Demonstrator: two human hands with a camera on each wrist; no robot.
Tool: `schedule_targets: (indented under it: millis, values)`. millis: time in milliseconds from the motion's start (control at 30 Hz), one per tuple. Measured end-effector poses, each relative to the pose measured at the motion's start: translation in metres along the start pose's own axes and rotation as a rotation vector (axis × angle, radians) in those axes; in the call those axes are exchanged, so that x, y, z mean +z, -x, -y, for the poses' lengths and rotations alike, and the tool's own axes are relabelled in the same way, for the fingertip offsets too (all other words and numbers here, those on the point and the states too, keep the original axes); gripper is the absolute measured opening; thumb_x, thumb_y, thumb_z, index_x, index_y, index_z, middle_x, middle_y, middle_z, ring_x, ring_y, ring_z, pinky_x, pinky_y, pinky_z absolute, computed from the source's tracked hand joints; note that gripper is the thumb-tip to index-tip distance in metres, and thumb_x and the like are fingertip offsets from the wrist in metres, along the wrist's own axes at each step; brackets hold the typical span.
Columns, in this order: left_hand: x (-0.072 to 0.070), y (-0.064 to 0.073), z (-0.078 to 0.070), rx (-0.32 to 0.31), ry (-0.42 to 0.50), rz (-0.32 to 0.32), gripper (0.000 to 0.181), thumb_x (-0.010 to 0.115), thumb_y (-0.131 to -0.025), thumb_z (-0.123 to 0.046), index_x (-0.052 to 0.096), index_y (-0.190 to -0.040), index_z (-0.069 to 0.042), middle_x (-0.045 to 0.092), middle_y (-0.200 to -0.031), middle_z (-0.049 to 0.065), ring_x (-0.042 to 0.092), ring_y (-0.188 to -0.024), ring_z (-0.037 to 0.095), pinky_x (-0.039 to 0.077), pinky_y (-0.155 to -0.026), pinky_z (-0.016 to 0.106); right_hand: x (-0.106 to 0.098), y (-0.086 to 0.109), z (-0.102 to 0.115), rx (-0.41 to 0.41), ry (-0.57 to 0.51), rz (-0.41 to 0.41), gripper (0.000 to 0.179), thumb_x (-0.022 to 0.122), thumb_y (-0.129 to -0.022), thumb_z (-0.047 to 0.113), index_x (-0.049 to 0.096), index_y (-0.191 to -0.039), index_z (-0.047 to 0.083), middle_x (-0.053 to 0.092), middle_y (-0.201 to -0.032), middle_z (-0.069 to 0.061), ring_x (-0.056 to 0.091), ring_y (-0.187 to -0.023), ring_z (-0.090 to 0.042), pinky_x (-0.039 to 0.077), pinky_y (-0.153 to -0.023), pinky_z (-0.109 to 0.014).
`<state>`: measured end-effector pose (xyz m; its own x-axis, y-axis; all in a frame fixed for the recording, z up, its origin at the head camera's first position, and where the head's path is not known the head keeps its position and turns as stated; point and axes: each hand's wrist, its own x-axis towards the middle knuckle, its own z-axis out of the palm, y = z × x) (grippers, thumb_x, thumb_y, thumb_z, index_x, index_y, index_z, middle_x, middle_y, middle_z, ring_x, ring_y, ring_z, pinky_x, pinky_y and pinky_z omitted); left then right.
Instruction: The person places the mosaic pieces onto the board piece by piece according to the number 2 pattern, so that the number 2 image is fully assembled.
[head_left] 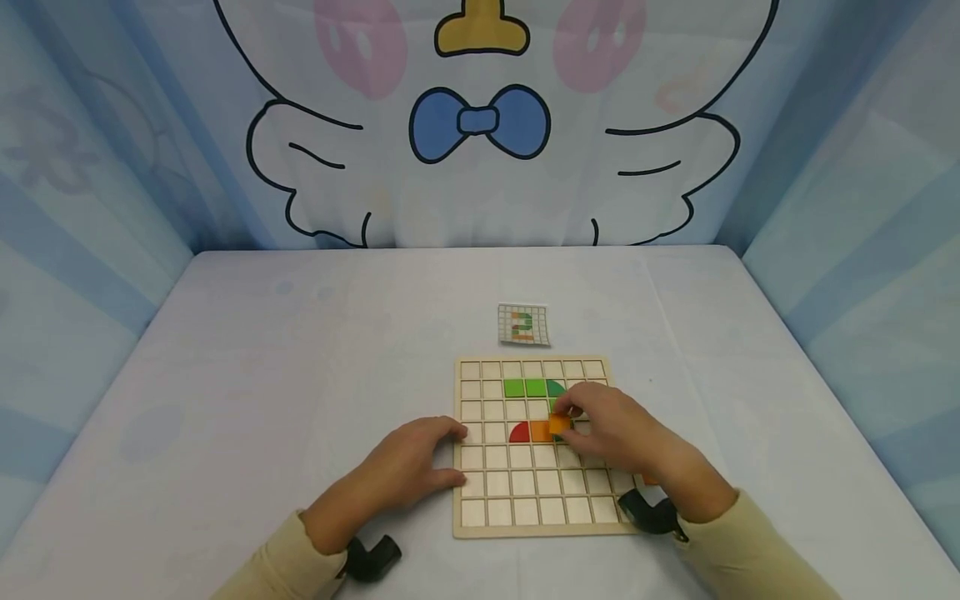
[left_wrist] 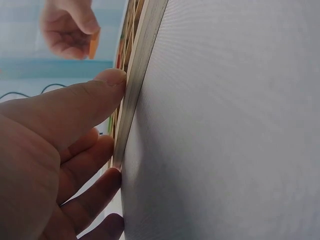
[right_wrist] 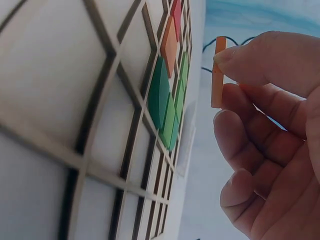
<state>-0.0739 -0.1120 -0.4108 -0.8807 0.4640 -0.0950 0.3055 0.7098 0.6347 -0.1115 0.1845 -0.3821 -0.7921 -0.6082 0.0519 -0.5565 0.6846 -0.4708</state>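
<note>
Orange tile (right_wrist: 218, 75) pinched in our right hand (head_left: 618, 425), we hover above the wooden board (head_left: 543, 531); our left hand (head_left: 408, 462), fingers spread, touches its left edge. Lowered off-centre, the tile could tilt on a grid strip (right_wrist: 50, 147) or nudge the dark green tile (right_wrist: 159, 95).

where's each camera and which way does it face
Head: on the head, facing forward and down at the board; left hand, right hand, sleeves show.
Left wrist: on that wrist, facing the board edge-on; both hands show.
Right wrist: on that wrist, facing across the board; right hand shows.
Both wrist views share the orange piece.
</note>
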Motion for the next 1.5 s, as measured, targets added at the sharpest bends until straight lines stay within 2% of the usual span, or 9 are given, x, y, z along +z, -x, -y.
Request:
schedule_targets:
  millis: [333, 600, 833, 1167, 1500]
  values:
    - [0.001, 0.0, 0.001, -0.005, -0.001, 0.0, 0.049, 0.086, -0.081, -0.02, 0.063, -0.122, -0.005, 0.065, -0.122, 0.006, 0.057, -0.122, 0.028, 0.045, -0.104, 0.047, 0.011, -0.01, 0.014, 0.001, -0.003, 0.072, 0.02, 0.074, -0.088, 0.013, 0.069, -0.107, 0.007, 0.065, -0.102, 0.002, 0.058, -0.089, -0.016, 0.053, -0.082, -0.036]
    - [0.001, 0.0, 0.002, -0.011, -0.001, 0.01, 0.05, 0.085, -0.081, -0.021, 0.063, -0.124, -0.006, 0.065, -0.122, 0.006, 0.057, -0.122, 0.028, 0.045, -0.104, 0.047, 0.02, -0.012, 0.022, -0.017, 0.018, 0.089, 0.019, 0.073, -0.088, 0.013, 0.069, -0.106, 0.007, 0.065, -0.101, 0.002, 0.057, -0.087, -0.013, 0.053, -0.08, -0.034]
    - [0.001, 0.0, 0.003, -0.008, 0.002, 0.01, 0.05, 0.085, -0.082, -0.021, 0.063, -0.124, -0.006, 0.065, -0.123, 0.005, 0.057, -0.123, 0.028, 0.044, -0.105, 0.047, 0.026, -0.013, 0.025, -0.029, -0.025, 0.127, 0.017, 0.07, -0.09, 0.013, 0.069, -0.107, 0.011, 0.067, -0.107, 0.006, 0.059, -0.094, -0.012, 0.052, -0.085, -0.033]
    - [0.001, 0.0, 0.003, 0.012, -0.006, -0.001, 0.049, 0.085, -0.082, -0.021, 0.063, -0.123, -0.005, 0.065, -0.121, 0.005, 0.058, -0.121, 0.028, 0.045, -0.104, 0.047, 0.028, -0.012, 0.024, -0.057, 0.005, 0.136, 0.018, 0.069, -0.089, 0.013, 0.069, -0.107, 0.012, 0.066, -0.105, 0.006, 0.06, -0.096, -0.012, 0.052, -0.088, -0.034]
    - [0.0, -0.001, 0.003, 0.011, -0.008, 0.006, 0.05, 0.085, -0.082, -0.021, 0.062, -0.124, -0.005, 0.065, -0.123, 0.006, 0.057, -0.122, 0.029, 0.045, -0.104, 0.047, 0.029, -0.013, 0.023, -0.078, 0.023, 0.142, 0.013, 0.072, -0.088, 0.013, 0.069, -0.101, 0.015, 0.067, -0.107, 0.008, 0.06, -0.096, -0.012, 0.051, -0.088, -0.034]
